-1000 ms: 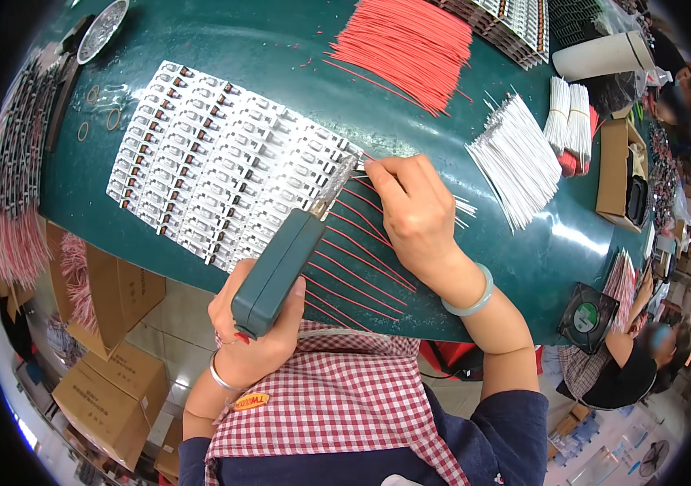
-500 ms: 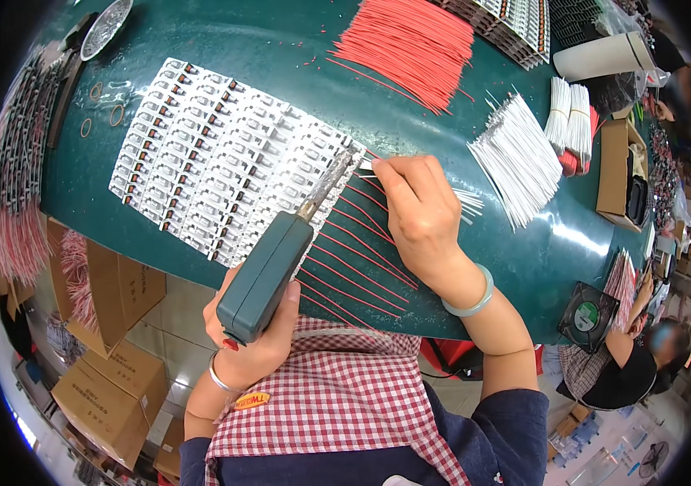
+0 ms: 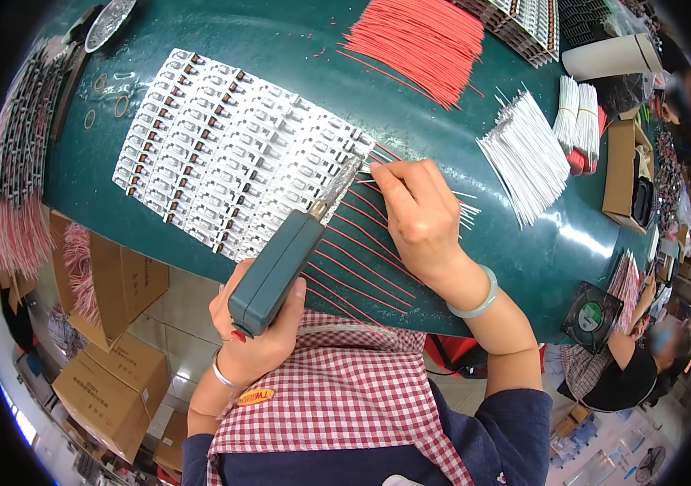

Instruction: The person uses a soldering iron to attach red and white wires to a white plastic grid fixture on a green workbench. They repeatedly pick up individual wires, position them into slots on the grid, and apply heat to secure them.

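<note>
Two hands are working at the green counter (image 3: 199,235): the left hand (image 3: 260,340) is clenching its grip around a green soldering tool (image 3: 280,263), the tip meeting the white circuit strips (image 3: 232,162), while the right hand (image 3: 418,215) is pinching a thin white wire (image 3: 463,212), probably light, bendy, best held near its end

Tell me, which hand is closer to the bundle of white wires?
Right. The right hand rests just left of the white wires; the left hand grips a green tool farther away, near the table's front edge.
</note>
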A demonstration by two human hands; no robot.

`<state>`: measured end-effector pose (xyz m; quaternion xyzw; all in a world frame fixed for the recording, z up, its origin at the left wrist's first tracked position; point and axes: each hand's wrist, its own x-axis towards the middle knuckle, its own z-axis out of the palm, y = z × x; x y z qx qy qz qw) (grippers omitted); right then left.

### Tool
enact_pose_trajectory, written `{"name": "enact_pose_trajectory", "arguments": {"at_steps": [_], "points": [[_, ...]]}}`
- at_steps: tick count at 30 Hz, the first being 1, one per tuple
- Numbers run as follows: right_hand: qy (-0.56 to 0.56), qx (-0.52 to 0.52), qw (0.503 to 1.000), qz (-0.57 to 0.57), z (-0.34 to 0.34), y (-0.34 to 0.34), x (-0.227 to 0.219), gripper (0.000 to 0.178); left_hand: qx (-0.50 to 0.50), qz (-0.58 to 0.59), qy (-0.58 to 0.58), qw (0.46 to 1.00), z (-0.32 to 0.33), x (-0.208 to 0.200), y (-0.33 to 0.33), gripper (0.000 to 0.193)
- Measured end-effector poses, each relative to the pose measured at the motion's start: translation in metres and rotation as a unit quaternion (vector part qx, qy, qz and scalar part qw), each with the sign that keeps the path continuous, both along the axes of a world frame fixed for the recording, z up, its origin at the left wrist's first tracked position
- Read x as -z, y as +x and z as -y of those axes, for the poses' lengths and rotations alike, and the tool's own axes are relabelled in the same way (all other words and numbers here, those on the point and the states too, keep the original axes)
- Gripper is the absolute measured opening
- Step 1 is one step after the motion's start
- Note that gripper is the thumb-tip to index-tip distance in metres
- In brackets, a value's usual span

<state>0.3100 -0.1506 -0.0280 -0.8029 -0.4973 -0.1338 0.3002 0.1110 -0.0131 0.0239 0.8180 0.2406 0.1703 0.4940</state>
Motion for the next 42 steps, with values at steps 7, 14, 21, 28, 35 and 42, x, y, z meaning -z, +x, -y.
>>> {"name": "enact_pose_trajectory", "arguments": {"at_steps": [7,14,21,28,35,42], "points": [[-0.001,0.003,1.0,0.008,-0.001,0.0,0.0,0.031,0.014,0.003,0.031,0.999,0.0,0.0,0.002,0.017],[-0.005,-0.015,1.0,0.023,0.001,0.001,0.004,0.033,0.021,-0.012,0.025,0.999,0.0,-0.001,-0.001,0.017],[-0.01,-0.011,1.0,0.027,0.002,0.001,0.004,0.032,-0.017,-0.008,0.01,1.0,0.003,0.006,-0.018,0.021],[0.017,-0.022,0.999,0.042,0.001,0.0,0.001,0.032,-0.019,-0.012,0.018,1.0,0.003,0.005,-0.021,0.022],[0.011,-0.018,1.0,0.006,0.003,-0.012,0.0,0.033,-0.011,-0.009,0.024,1.0,0.002,0.004,-0.023,0.021],[0.005,-0.013,1.0,0.016,0.003,-0.012,0.002,0.032,-0.002,-0.014,0.017,1.0,0.003,0.003,-0.019,0.021]]}}
